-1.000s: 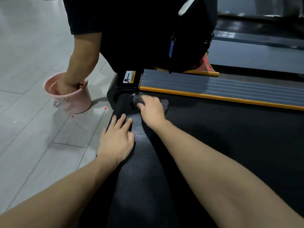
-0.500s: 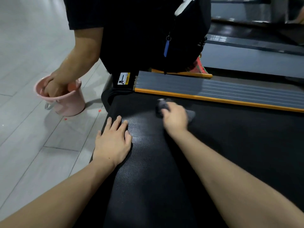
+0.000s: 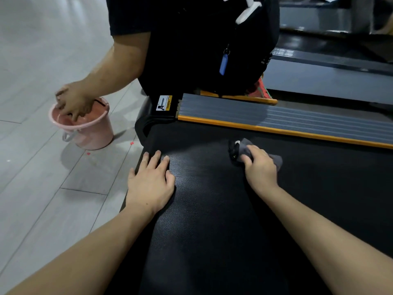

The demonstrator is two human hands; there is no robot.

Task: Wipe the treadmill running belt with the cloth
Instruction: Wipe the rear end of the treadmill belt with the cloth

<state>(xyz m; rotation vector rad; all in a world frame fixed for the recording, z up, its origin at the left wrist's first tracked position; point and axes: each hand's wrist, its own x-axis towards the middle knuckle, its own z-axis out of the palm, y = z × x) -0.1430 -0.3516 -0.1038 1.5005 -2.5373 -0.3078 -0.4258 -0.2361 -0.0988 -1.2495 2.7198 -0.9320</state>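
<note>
The black textured running belt (image 3: 212, 209) fills the middle and right of the view. My right hand (image 3: 260, 167) presses a crumpled grey cloth (image 3: 244, 149) onto the belt a little below the grey side rail. The cloth sticks out beyond my fingers at the far left and at the right. My left hand (image 3: 151, 182) lies flat, fingers spread, on the belt's rear left edge and holds nothing.
Another person in black (image 3: 191, 39) crouches at the treadmill's far rear corner, one hand in a pink bucket (image 3: 91, 133) on the grey floor tiles. An orange-edged grey side rail (image 3: 297, 122) borders the belt's far side. Another treadmill (image 3: 329, 77) lies beyond.
My right hand has slid the cloth to the right along the belt, away from the rear corner. My left hand has stayed flat in place. The other person's hand has risen to the bucket's rim.
</note>
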